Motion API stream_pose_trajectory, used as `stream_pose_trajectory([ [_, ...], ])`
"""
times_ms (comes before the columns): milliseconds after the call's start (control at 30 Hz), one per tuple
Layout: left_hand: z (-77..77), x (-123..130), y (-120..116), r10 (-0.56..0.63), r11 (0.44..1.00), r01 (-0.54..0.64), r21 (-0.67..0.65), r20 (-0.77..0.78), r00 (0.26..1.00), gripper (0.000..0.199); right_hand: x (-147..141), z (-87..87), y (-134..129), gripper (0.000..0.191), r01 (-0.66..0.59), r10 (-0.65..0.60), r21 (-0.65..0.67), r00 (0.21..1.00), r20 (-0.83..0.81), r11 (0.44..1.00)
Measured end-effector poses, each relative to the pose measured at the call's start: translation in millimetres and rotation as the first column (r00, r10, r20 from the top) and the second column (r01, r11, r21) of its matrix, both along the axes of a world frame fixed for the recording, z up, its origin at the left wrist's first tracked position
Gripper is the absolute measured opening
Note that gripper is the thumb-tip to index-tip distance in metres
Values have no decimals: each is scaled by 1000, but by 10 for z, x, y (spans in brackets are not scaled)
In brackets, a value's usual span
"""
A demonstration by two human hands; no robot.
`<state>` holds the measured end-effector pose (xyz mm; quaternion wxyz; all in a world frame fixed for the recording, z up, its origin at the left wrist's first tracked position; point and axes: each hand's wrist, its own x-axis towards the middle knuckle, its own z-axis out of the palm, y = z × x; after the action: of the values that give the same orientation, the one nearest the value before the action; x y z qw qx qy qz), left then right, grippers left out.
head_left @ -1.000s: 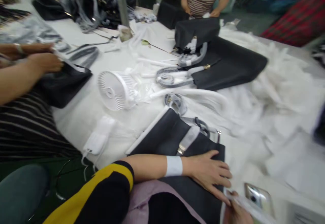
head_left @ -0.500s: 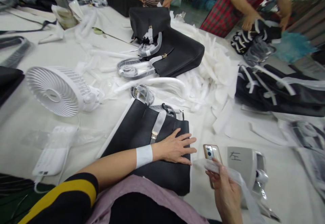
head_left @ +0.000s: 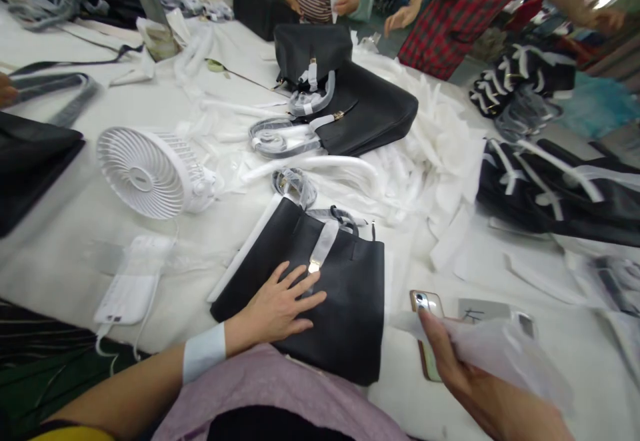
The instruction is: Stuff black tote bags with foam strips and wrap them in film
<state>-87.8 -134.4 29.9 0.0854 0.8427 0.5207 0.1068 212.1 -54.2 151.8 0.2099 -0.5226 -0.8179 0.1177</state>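
A black bag lies flat in front of me, with a wrapped strap and a gold buckle on its face. My left hand rests on the bag's lower left part, fingers spread, just below the buckle. To the right of the bag, my right hand is closed on a thin translucent white sheet, which trails over the grey dispenser. A phone lies on the table beside and partly under that hand.
A white fan and a power bank are at left. Black bags and white wrapping scraps lie beyond. More bags are at right. Two people stand across the table; another hand shows at far left.
My left hand has slid left across the bag from its right edge. The sheet in my right hand has swung over the dispenser. A hand has appeared at far left.
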Motion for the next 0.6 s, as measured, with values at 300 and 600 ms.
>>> stream_pose_trajectory([
  [300, -155, -12, 15, -9, 999, 7, 43, 54, 998, 50, -1344, -701, 24, 47, -609, 582, -403, 787, -204, 683],
  [600, 18, -165, -12, -17, 1000, 22, -11, 348, 937, 25, -1407, -1276, 29, 54, -455, 350, -378, 882, -315, 807],
])
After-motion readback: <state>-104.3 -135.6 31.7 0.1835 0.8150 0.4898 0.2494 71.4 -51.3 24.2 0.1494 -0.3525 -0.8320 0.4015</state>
